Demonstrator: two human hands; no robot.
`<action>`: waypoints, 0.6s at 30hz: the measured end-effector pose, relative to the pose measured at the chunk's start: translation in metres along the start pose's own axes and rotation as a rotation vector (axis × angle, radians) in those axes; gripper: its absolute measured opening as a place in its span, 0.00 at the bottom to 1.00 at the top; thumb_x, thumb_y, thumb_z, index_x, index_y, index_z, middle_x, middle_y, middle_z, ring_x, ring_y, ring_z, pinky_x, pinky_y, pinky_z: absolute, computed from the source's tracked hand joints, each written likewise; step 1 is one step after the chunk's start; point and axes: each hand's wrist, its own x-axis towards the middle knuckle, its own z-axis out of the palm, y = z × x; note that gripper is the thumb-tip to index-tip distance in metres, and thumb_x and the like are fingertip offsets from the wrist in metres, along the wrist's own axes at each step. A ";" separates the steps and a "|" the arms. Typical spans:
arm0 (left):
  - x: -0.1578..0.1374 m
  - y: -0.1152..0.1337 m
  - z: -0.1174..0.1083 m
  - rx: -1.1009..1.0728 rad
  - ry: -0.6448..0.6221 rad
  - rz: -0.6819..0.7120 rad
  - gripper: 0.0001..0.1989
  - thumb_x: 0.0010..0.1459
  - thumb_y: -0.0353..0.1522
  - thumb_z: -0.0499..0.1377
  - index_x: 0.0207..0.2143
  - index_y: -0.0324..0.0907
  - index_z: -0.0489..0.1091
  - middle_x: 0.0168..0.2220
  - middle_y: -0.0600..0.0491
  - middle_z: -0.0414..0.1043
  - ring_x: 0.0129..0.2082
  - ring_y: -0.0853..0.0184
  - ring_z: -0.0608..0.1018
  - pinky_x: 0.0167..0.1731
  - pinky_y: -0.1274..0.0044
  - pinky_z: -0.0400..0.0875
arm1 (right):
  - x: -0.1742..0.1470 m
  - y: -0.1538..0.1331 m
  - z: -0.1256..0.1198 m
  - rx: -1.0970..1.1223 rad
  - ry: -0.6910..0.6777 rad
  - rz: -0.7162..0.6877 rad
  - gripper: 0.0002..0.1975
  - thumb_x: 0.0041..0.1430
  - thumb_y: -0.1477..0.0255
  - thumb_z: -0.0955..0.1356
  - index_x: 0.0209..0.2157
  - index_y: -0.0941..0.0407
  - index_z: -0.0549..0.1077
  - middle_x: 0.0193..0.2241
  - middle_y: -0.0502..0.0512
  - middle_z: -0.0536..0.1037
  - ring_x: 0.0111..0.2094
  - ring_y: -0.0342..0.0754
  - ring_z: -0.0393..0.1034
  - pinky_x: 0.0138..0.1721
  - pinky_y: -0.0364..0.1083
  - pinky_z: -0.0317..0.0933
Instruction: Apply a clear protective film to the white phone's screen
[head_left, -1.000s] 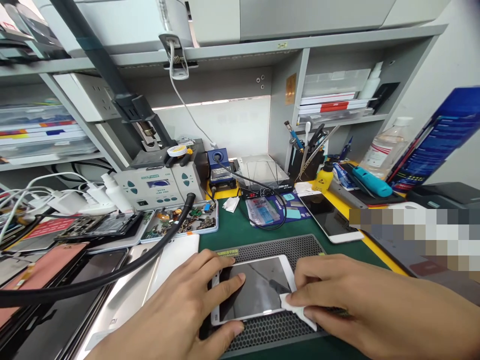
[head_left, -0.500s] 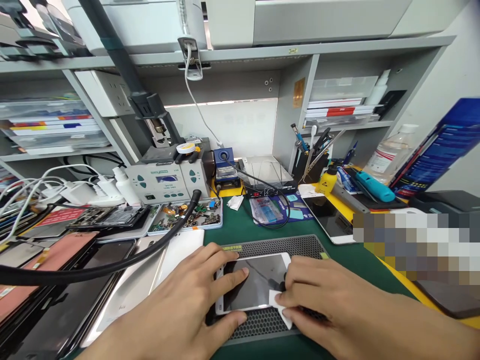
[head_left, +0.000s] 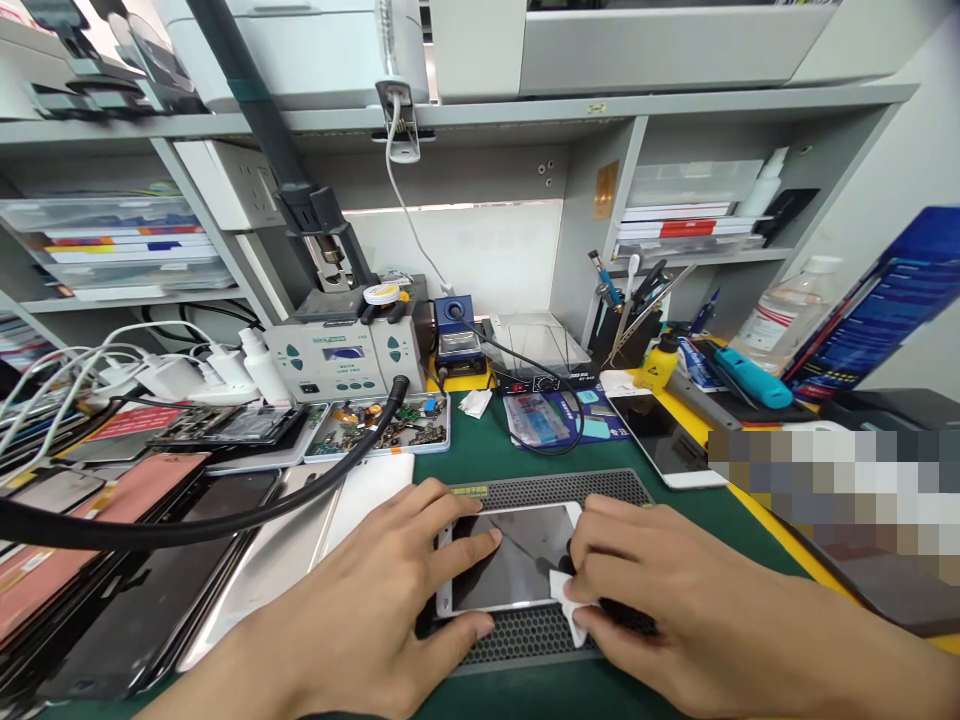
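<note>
A smartphone (head_left: 512, 572) with a white frame and dark screen lies sideways on a grey honeycomb mat (head_left: 517, 640). My left hand (head_left: 390, 590) spans its left end, with the index fingertip on the glass, other fingers at the far edge and the thumb by the near edge. Pinched in my right hand (head_left: 645, 580) is a folded white wipe (head_left: 567, 598), which touches the phone's near right corner. My right fingers cover the phone's right end. A small dark shape, partly hidden, shows beside these fingers.
A black hose (head_left: 300, 500) arches in from the left over several phones and panels. Behind the mat are a tray of small parts (head_left: 420, 425), a hot-air station (head_left: 337, 360) and a flat heating plate (head_left: 540, 345). Another white phone (head_left: 667, 440) and a yellow bottle (head_left: 658, 362) are at right.
The whole view has shifted slightly, so the background sits a little further right. Both hands keep nearly the same hold, and the wipe has moved only slightly at the phone's corner.
</note>
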 end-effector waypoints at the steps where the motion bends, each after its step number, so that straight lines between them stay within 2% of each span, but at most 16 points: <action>1: 0.000 0.000 0.000 0.003 -0.006 0.000 0.25 0.60 0.39 0.64 0.60 0.48 0.72 0.59 0.44 0.71 0.55 0.50 0.74 0.55 0.56 0.75 | -0.001 0.001 -0.002 0.012 -0.017 0.015 0.06 0.64 0.77 0.66 0.34 0.55 0.74 0.33 0.54 0.73 0.38 0.49 0.66 0.39 0.47 0.61; 7: -0.002 -0.001 -0.001 0.037 -0.063 0.000 0.28 0.60 0.37 0.62 0.64 0.47 0.69 0.63 0.44 0.68 0.59 0.47 0.72 0.57 0.52 0.72 | -0.003 0.005 -0.011 0.061 -0.081 0.096 0.06 0.62 0.78 0.68 0.31 0.54 0.73 0.32 0.52 0.74 0.37 0.48 0.68 0.37 0.45 0.60; 13: -0.001 0.001 -0.003 0.036 -0.079 0.008 0.28 0.61 0.36 0.60 0.63 0.45 0.69 0.63 0.42 0.68 0.58 0.46 0.72 0.57 0.51 0.72 | 0.000 0.002 -0.005 0.065 -0.041 0.045 0.08 0.65 0.77 0.65 0.35 0.55 0.76 0.32 0.53 0.74 0.37 0.48 0.68 0.39 0.47 0.60; 18: -0.001 0.002 -0.002 0.029 -0.065 0.001 0.27 0.61 0.36 0.60 0.63 0.45 0.70 0.62 0.43 0.69 0.58 0.46 0.72 0.57 0.51 0.72 | 0.002 -0.002 0.006 0.023 0.027 -0.022 0.10 0.70 0.75 0.64 0.36 0.55 0.76 0.32 0.53 0.74 0.37 0.49 0.67 0.37 0.47 0.59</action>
